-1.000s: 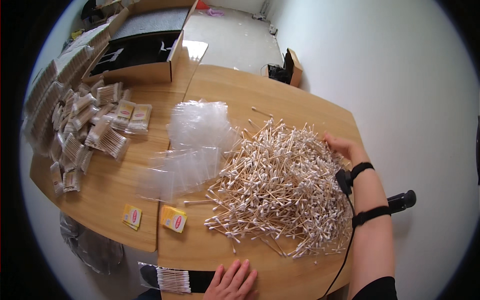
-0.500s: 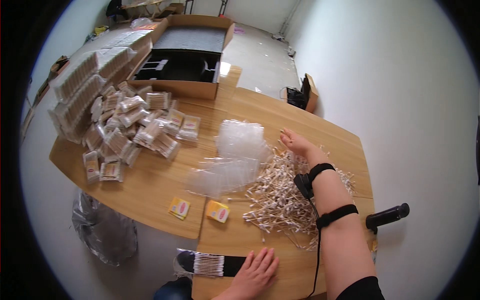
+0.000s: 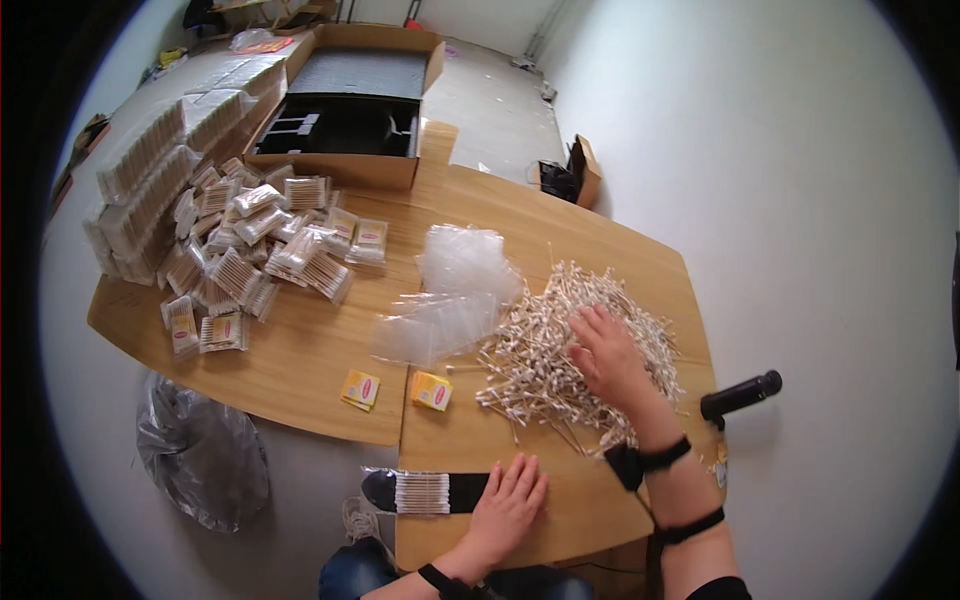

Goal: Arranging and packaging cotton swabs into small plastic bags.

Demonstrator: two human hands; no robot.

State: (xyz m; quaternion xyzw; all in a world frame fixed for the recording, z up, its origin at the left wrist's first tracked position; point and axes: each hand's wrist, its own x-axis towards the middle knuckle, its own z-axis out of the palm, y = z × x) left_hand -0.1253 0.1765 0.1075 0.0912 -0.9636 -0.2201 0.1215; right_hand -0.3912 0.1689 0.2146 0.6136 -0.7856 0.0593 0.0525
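Note:
My right hand lies palm down on a big heap of cotton swabs, fingers stretched out; whether any swab sits under its palm is hidden. Near the table's front edge my left hand rests flat, its fingers over the right end of a black strip. On that strip, left of the hand, lies a neat row of cotton swabs in what looks like a clear bag. Clear plastic bags are spread left of the heap, with more clear bags stacked behind them.
Yellow cards lie in two small stacks, one left of the other. Filled swab packets pile up at the far left, beside bulk packs. An open cardboard box stands behind. A black cylinder juts from the table's right edge.
My right hand has come back from beyond the heap's far side and down onto the swabs. My left hand stays on the black strip. The whole view has shifted slightly.

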